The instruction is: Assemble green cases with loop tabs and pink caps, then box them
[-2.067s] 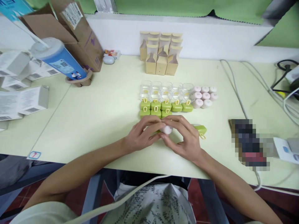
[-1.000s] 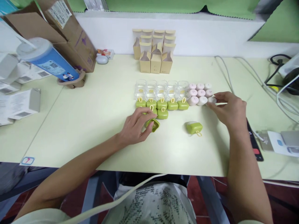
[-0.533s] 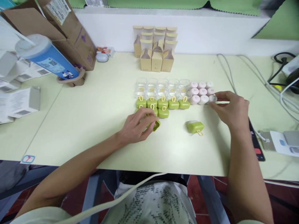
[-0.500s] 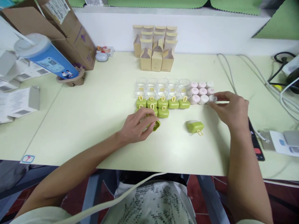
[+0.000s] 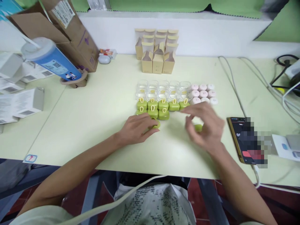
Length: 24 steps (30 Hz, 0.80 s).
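My left hand (image 5: 137, 128) rests on the pale green table (image 5: 93, 125), its fingers closed on a small green case (image 5: 156, 125) with a yellow loop. My right hand (image 5: 206, 125) hangs blurred over a second loose green case (image 5: 198, 127), fingers apart, holding nothing that I can see. Beyond them lie rows of green cases (image 5: 163, 106), clear plastic boxes (image 5: 164, 89) and pink-white rounded pieces (image 5: 203, 93).
Small tan cartons (image 5: 156, 51) stand stacked at the back. A blue tube (image 5: 52, 61) and brown cardboard boxes (image 5: 70, 31) sit at the left with white cartons (image 5: 21, 103). A phone (image 5: 243, 140) and cables (image 5: 234, 84) lie to the right.
My right hand has left the pink-white pieces and swung back left to hover over the loose green case. My left hand stays on its green case.
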{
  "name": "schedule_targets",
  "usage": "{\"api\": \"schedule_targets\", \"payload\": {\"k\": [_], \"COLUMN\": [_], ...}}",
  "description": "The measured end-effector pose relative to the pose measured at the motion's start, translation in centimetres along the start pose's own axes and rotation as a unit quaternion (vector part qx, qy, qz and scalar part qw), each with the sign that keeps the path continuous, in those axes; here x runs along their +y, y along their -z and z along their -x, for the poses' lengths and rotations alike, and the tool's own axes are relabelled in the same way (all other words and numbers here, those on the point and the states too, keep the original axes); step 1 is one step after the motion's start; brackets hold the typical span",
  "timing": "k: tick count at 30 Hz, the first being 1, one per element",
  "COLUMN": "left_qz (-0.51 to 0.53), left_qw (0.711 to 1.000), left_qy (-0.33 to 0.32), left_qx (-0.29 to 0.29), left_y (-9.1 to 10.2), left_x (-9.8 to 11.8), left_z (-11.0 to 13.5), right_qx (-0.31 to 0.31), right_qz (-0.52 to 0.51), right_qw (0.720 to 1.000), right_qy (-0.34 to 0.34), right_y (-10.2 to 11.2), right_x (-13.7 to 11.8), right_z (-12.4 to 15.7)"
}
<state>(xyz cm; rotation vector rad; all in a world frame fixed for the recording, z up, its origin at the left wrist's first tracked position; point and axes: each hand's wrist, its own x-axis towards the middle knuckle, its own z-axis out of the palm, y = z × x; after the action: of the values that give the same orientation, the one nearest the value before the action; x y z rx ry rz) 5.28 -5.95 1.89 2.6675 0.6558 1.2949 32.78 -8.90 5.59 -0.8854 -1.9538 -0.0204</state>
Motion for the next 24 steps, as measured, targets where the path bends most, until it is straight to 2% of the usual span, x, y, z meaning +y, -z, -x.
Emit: {"api": "schedule_targets", "payload": {"k": [2, 4, 7, 9, 11, 13, 15, 17, 20, 22, 24], "left_qz": [0.144, 0.292, 0.462, 0.511, 0.498, 0.422, 0.302, 0.186, 0.049, -0.033, -0.103], "left_qw": [0.978, 0.922, 0.831, 0.803, 0.819, 0.869, 0.925, 0.963, 0.992, 0.997, 0.994], "left_qy": [0.139, 0.246, 0.31, 0.307, 0.285, 0.257, 0.224, 0.182, 0.091, 0.027, -0.012], "left_qx": [0.056, 0.064, 0.021, 0.012, 0.013, 0.031, 0.055, 0.072, 0.071, 0.061, 0.04], "left_y": [-0.2, 0.0, 0.3, 0.4, 0.3, 0.1, -0.2, -0.4, -0.6, -0.7, -0.7], "left_x": [0.7, 1.4, 2.0, 2.1, 2.2, 2.1, 1.9, 1.4, 0.4, -0.3, -0.8], "left_z": [-0.1, -0.3, -0.6, -0.6, -0.6, -0.4, -0.2, -0.2, -0.1, 0.0, 0.1], "right_qx": [-0.086, -0.135, -0.128, -0.118, -0.126, -0.13, -0.131, -0.134, -0.154, -0.206, -0.266], "right_qz": [-0.028, -0.002, 0.058, 0.053, 0.006, -0.043, -0.073, -0.08, -0.034, 0.04, 0.118], "right_qw": [0.995, 0.989, 0.987, 0.989, 0.991, 0.99, 0.988, 0.986, 0.986, 0.977, 0.957], "right_qy": [0.046, 0.059, 0.076, 0.07, 0.046, 0.014, -0.022, -0.053, -0.055, -0.038, -0.016], "right_y": [-1.3, -2.1, -2.6, -2.6, -2.3, -1.9, -1.1, -0.1, 1.6, 2.6, 3.0], "right_x": [-1.5, -2.5, -3.0, -3.0, -2.7, -2.1, -1.4, -0.5, 1.0, 1.8, 2.4], "right_z": [0.3, 0.7, 1.2, 1.3, 1.3, 1.1, 0.7, 0.3, 0.0, 0.2, 0.4]}}
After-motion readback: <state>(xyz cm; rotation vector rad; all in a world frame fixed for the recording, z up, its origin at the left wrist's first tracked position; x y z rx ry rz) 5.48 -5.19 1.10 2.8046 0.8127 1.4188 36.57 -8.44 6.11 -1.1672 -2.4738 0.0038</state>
